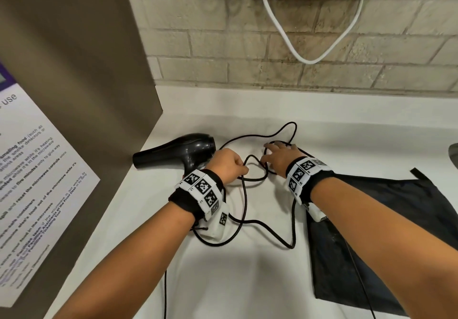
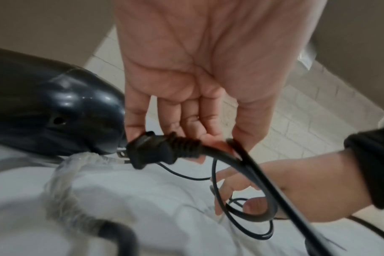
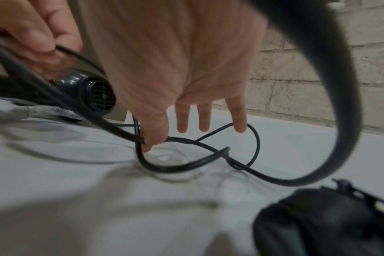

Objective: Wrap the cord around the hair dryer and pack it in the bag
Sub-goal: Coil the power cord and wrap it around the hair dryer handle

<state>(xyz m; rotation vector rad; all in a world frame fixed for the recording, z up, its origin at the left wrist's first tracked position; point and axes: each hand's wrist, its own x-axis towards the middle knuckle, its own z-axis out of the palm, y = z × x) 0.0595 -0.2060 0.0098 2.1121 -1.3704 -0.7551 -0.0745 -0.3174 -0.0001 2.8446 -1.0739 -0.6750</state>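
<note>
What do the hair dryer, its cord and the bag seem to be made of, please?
Hair dryer: glossy hard black plastic, given sharp highlights.
Cord: matte black, probably rubbery sheath; bends in loose loops.
Bag: dark matte fabric, seemingly; lies limp and flat.

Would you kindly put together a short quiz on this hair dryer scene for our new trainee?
1. True or false: the cord is already wound around the hair dryer.
2. Fill in the blank: the bag lies flat to the ___ of the hair dryer.
3. What does the left hand grip? A) the plug B) the bag C) nothing

Key: 1 false, as the cord lies in loose loops; 2 right; 3 A.
</note>
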